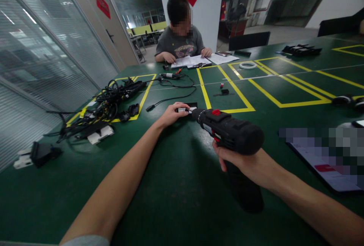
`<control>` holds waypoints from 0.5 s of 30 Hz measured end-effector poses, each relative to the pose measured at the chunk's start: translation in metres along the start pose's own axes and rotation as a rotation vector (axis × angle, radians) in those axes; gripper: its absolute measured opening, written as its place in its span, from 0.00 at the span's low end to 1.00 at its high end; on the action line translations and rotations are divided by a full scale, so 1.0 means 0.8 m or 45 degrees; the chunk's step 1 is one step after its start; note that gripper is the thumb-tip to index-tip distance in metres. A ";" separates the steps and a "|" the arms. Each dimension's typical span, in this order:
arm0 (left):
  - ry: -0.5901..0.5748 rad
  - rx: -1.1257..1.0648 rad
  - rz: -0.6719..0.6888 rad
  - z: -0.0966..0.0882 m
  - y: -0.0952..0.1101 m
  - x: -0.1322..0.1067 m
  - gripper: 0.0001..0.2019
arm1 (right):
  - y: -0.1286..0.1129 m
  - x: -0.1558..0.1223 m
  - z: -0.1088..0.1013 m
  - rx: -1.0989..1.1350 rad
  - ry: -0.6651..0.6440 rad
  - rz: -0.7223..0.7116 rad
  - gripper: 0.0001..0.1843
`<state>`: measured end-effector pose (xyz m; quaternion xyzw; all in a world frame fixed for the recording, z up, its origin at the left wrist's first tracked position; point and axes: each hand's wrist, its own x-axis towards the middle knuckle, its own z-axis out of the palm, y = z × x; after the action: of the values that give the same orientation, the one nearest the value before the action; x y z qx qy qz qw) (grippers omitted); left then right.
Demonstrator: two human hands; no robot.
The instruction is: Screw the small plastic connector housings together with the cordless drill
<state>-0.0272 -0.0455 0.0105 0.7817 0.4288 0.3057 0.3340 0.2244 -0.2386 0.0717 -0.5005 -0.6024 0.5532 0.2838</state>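
Observation:
My right hand (239, 160) is wrapped round the grip of a black cordless drill (230, 128) with red parts. The drill lies level, its chuck pointing left and away from me. Its bit meets, or nearly meets, a small black and white part (193, 107) on the green table; I cannot tell whether they touch. My left hand (174, 114) is closed on that part from the left, fingers on its top. The part's underside and left end are hidden by the fingers.
Tangled black cables (113, 98) and adapters lie at the left. A tablet (327, 162) rests at the right, near a white tape roll (248, 65) further back. Yellow tape marks rectangles on the table (170, 200). Across it sits a person (182, 41) with papers (190, 62).

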 end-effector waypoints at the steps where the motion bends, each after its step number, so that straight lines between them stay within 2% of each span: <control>1: 0.000 -0.002 0.002 0.000 0.000 0.000 0.16 | 0.001 0.000 0.000 0.000 0.002 -0.001 0.07; 15: 0.012 0.002 -0.013 0.000 0.004 -0.001 0.16 | 0.000 0.000 0.000 0.012 -0.009 -0.002 0.08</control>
<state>-0.0259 -0.0475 0.0125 0.7784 0.4345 0.3074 0.3328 0.2248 -0.2387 0.0715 -0.4969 -0.6011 0.5575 0.2845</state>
